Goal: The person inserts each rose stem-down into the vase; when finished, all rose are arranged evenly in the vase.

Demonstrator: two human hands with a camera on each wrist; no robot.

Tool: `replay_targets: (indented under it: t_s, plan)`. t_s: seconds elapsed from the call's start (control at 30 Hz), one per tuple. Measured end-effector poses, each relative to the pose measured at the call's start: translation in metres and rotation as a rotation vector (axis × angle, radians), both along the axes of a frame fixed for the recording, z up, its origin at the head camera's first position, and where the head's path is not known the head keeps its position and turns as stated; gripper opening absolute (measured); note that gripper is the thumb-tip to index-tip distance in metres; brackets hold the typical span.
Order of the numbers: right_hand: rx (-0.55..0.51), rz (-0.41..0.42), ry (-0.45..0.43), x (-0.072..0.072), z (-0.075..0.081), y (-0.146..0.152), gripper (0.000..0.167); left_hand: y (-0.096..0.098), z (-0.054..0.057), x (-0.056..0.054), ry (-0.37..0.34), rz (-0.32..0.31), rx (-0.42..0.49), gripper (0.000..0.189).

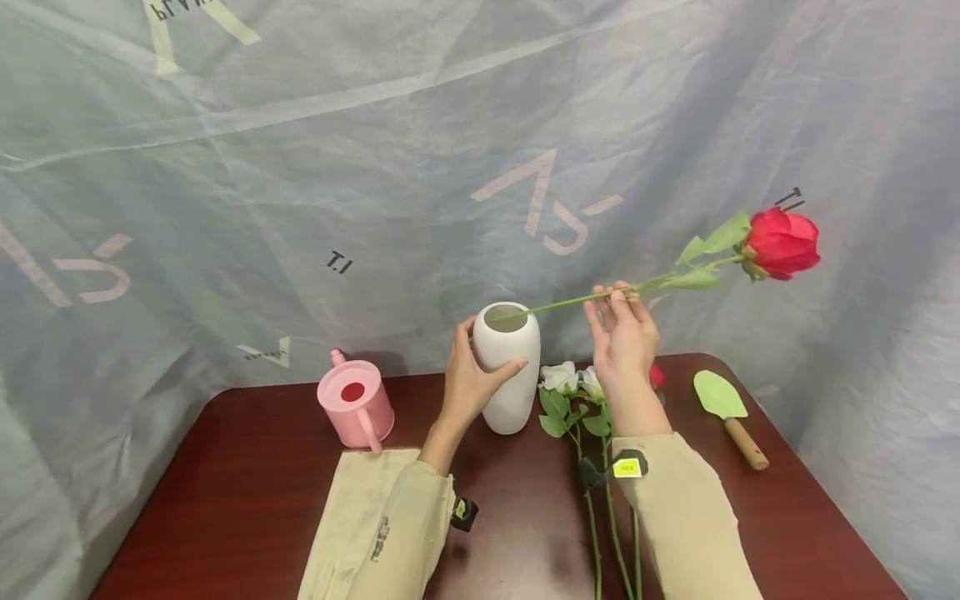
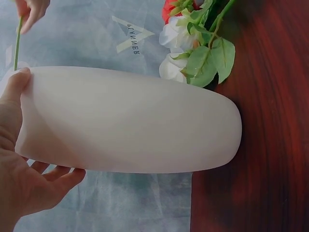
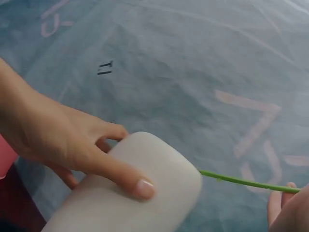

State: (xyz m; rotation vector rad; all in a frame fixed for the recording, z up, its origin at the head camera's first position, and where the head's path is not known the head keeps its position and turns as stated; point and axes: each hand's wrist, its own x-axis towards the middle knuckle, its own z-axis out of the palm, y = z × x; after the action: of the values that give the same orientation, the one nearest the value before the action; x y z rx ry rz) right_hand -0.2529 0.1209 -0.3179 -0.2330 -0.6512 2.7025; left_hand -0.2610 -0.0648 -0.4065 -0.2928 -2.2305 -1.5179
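Note:
My left hand (image 1: 471,382) grips the upper part of a tall white vase (image 1: 517,383), thumb across the front and fingers around the far side. The vase stands on the table; its rounded lower body shows in the left wrist view. My right hand (image 1: 628,343) pinches the green stem of an artificial red rose (image 1: 783,243). That rose slants up to the right, with its bloom well beyond the hand. Its lower stem end lies inside the vase's mouth (image 1: 506,317). In the right wrist view the stem (image 3: 241,181) runs from the vase's rim to the right fingers.
White roses (image 1: 560,377) lie right of the vase, their stems toward the front, with another red bloom (image 1: 657,377) partly behind the right wrist. A pink watering can (image 1: 356,404) and a beige cloth (image 1: 352,500) are at left. A green trowel (image 1: 720,394) lies at right.

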Motion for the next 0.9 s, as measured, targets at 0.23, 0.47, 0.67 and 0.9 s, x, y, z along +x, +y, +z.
replay_targets:
  t_s: [0.23,0.47,0.67,0.9]
  plan:
    - [0.279,-0.032,-0.002,-0.010,0.001,-0.024,0.009,0.000,0.000,0.000,0.000,-0.005,-0.005,0.087]
    - [0.423,-0.020,0.028,-0.014,-0.004,-0.039,0.018,-0.001,0.001,0.000,-0.003,0.009,-0.024,0.088]
    - [0.617,-0.025,-0.008,-0.014,-0.013,-0.054,0.017,-0.006,-0.002,0.003,-0.017,0.004,-0.011,0.088]
    - [0.816,-0.146,0.017,-0.015,-0.033,-0.064,0.008,-0.007,-0.007,0.003,-0.013,-0.022,-0.006,0.087]
